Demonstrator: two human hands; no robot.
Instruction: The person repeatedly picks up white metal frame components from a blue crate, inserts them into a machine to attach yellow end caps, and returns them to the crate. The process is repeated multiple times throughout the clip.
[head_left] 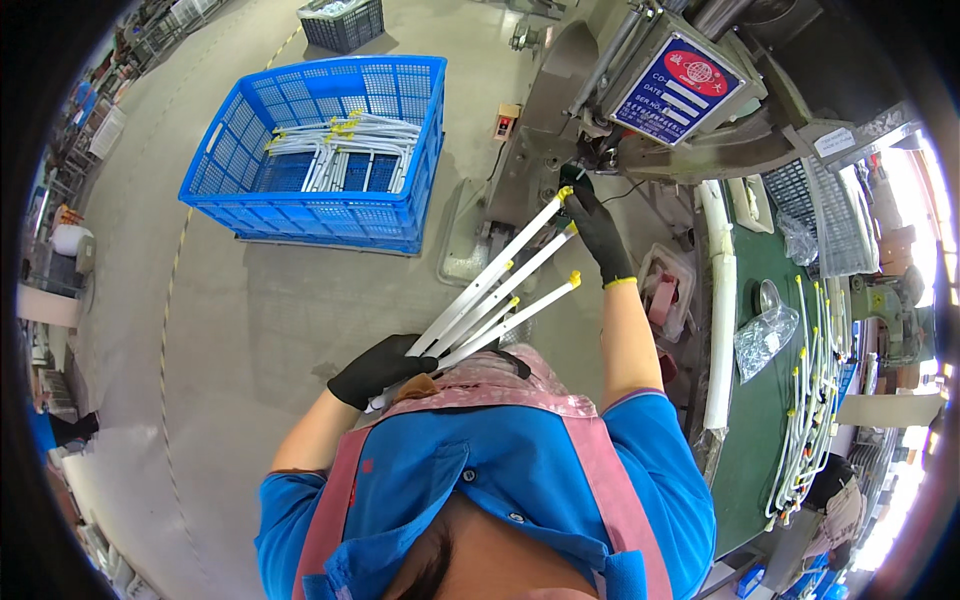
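A white tubular frame [495, 275] with yellow end fittings slants up from my waist to the machine head. My left hand [383, 370], in a black glove, is closed around its lower end against my apron. In a black glove with a yellow cuff, my right hand [600, 238] grips the far end, by the topmost yellow fitting [565, 192]. That end lies just below the working head of a grey machine [600, 150]. My right fingertips are partly hidden there. The frame's other bars fan out toward the right, their yellow tips in the air.
A blue plastic crate [310, 225] holding several similar white frames [350, 150] stands on the floor at the far left. On the right, a green bench [745, 440] carries a row of white tubes [805, 400] and a clear plastic bag [768, 340]. A dark crate [343, 28] stands farther back.
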